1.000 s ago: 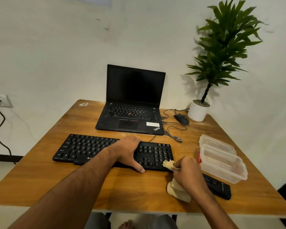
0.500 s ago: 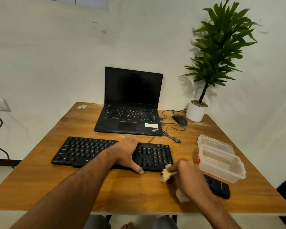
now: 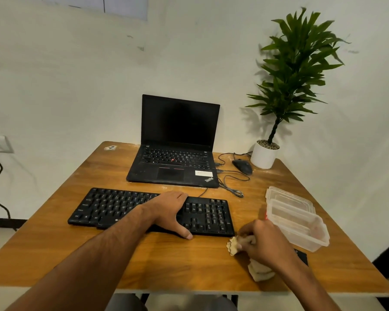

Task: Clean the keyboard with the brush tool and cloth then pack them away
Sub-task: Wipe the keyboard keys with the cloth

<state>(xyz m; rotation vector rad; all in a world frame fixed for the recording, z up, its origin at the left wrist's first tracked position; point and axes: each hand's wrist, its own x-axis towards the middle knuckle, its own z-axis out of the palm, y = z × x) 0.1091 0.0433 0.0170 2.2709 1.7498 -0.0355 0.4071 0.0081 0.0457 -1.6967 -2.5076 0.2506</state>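
The left hand (image 3: 171, 212) lies flat and open across the middle of the black full-size plastic keyboard (image 3: 112, 207), fingers straight toward the far edge and thumb hooked over the near edge onto the wooden surface (image 3: 144, 261); it pins the board and grips nothing. The right hand (image 3: 262, 242) is curled tight round a bunched cream-coloured cloth (image 3: 234, 245), a crumpled tuft poking out past the fingers toward the keyboard and a fatter wad hanging below the palm. That tuft sits just beside the keyboard's near right corner, close to it but, as far as I can tell, not touching.

Judging from this, the wiping step with the cloth is in hand, working at or just off the number-pad end. Whether the brushing is finished cannot be read here. No brush shows plainly; a flat black object (image 3: 301, 257) peeps out just behind the right wrist, mostly hidden, and I cannot say what it is.

Just beyond the right hand, on its outer side, stands a clear plastic rectangular container (image 3: 310, 241) with what looks like its clear lid (image 3: 285, 196) lying behind it. That is likely where the kit goes.

The next move, I judge, calls for carrying the cloth up onto the keys beside the left thumb and drawing it along the rows, while the left hand presses down so the board does not slide.
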